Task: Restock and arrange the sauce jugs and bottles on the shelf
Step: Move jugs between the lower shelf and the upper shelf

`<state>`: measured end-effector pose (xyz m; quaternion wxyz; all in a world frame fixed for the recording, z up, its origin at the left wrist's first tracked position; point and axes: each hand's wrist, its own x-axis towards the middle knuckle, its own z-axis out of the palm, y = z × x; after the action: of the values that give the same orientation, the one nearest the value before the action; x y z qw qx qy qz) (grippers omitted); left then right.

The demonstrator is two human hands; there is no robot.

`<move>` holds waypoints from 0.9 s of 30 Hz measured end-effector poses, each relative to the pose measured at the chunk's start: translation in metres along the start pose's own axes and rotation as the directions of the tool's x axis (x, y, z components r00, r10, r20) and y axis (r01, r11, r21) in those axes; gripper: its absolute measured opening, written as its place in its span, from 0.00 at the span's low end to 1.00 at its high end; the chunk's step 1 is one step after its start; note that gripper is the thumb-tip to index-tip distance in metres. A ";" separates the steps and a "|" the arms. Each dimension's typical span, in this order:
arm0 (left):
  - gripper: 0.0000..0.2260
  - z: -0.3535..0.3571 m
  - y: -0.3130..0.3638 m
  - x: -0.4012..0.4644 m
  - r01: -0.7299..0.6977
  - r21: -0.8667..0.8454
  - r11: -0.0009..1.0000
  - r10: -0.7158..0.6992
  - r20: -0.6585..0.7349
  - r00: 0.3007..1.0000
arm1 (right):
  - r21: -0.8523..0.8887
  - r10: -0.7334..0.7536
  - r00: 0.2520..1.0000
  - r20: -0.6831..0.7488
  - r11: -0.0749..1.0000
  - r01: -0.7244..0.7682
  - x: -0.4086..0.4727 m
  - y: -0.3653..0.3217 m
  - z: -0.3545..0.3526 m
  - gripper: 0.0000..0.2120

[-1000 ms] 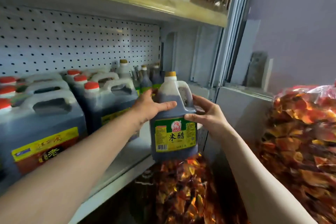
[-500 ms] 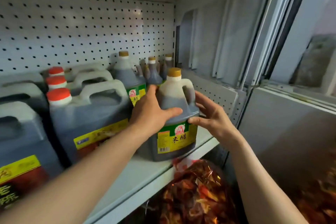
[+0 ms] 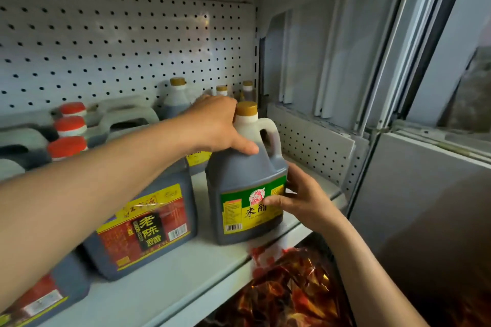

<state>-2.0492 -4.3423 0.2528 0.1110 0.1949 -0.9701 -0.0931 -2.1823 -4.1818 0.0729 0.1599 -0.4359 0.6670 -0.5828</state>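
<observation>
A green-labelled vinegar jug (image 3: 245, 188) with a gold cap is seen upright on the white shelf (image 3: 170, 284), close to the front edge and just right of a larger red-labelled jug (image 3: 144, 223). The left hand (image 3: 215, 127) is laid over the jug's shoulder beside the neck, thumb wrapped to the front, while the right hand (image 3: 303, 199) is pressed against the label and lower right side, fingers curved round the corner. The jug is thus held between both hands, left high and right low. Its long axis stands vertical, its handle is turned to the right, and its label is faced outward.

The move ahead is judged to turn on the gap behind: smaller gold-capped bottles (image 3: 221, 90) are lined up at the back against the pegboard (image 3: 127, 48), directly beyond the jug, with bare shelf to its right before the side panel (image 3: 313, 146). A straight push backward, guided chiefly by the left hand, appears to be what remains.

Red-capped jugs (image 3: 69, 125) are ranked further left. Below the shelf, a clear bag of dried red chillies (image 3: 295, 292) is visible. A grey wall (image 3: 425, 207) is seen to the right.
</observation>
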 end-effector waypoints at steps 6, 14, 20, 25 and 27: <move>0.27 -0.019 -0.016 0.029 0.050 0.043 0.998 -0.054 0.095 0.994 | -0.001 -0.029 1.000 0.006 1.000 0.029 0.039 0.009 0.012 0.40; 0.25 -0.034 -0.051 0.076 0.182 0.032 0.983 -0.184 0.182 0.966 | -0.002 -0.057 0.998 0.028 0.998 0.057 0.102 0.026 0.035 0.33; 0.29 -0.038 -0.084 0.094 0.247 0.126 0.961 -0.263 0.138 0.955 | 0.041 -0.053 0.992 0.113 0.998 0.049 0.146 0.031 0.060 0.30; 0.31 -0.038 -0.094 0.098 0.278 0.111 0.954 -0.291 0.120 0.949 | 0.060 -0.034 0.989 0.142 0.998 0.026 0.166 0.041 0.067 0.33; 0.32 -0.036 -0.092 0.097 0.286 0.117 0.951 -0.299 0.114 0.947 | 0.064 -0.023 0.990 0.141 0.998 0.014 0.165 0.043 0.067 0.32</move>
<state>-2.0946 -4.4689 0.2841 0.0225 0.3354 -0.9390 -0.0729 -2.2447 -4.3540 0.0644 0.2151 -0.4772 0.6313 -0.5723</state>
